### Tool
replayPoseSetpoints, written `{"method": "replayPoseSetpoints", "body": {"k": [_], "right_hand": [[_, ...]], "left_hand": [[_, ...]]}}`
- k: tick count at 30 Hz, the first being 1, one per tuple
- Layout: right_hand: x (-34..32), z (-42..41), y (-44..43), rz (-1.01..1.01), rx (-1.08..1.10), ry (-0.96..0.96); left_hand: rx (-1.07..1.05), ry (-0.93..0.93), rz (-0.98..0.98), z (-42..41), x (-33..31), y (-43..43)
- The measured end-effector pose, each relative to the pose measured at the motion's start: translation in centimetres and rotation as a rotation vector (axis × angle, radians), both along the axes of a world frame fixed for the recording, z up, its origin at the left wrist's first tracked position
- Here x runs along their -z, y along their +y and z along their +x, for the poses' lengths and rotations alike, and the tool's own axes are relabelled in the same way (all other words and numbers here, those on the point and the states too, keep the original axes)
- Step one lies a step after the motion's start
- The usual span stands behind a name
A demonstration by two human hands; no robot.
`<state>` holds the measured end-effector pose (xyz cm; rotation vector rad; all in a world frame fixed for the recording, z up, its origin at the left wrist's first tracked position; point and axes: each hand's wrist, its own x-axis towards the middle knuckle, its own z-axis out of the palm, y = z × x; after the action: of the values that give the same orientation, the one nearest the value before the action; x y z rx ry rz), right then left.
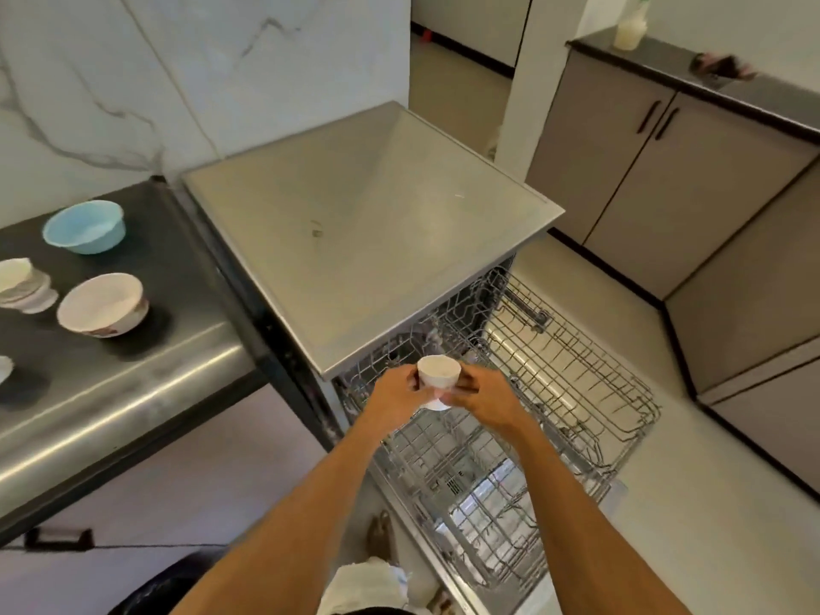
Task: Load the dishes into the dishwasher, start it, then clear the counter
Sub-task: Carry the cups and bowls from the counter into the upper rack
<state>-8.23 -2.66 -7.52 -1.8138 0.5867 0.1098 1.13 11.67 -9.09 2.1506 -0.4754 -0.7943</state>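
Observation:
A small white bowl [438,375] is held between both hands above the pulled-out wire racks [572,392] of the open dishwasher [364,224]. My left hand [399,399] grips its left side and my right hand [481,399] grips its right side and base. On the dark counter [168,277] to the left stand a light blue bowl [84,226], a white bowl with a patterned outside [103,310], a stack of white dishes [22,284] at the edge, and part of another white dish [4,368].
The dishwasher's steel top is bare. Grey cabinets [643,170] with a dark worktop line the right wall, carrying a spray bottle [632,24] and a dark item [723,68]. Pale floor lies between the rack and cabinets. The counter's rounded steel front edge [133,392] juts out left.

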Motion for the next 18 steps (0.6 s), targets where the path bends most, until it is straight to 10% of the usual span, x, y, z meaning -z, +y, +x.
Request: {"method": "replayPoseSetpoints", "body": {"k": [11,18], "right_hand": [[6.2,5.7,-0.4,0.033,0.044,0.165],[12.0,9.9,-2.5,0.028,0.196,0.242]], "left_hand": [[-0.439,0.387,-0.050,4.8,6.9,-3.7],[-0.354,0.263,0.036,7.9,10.4,-6.0]]}}
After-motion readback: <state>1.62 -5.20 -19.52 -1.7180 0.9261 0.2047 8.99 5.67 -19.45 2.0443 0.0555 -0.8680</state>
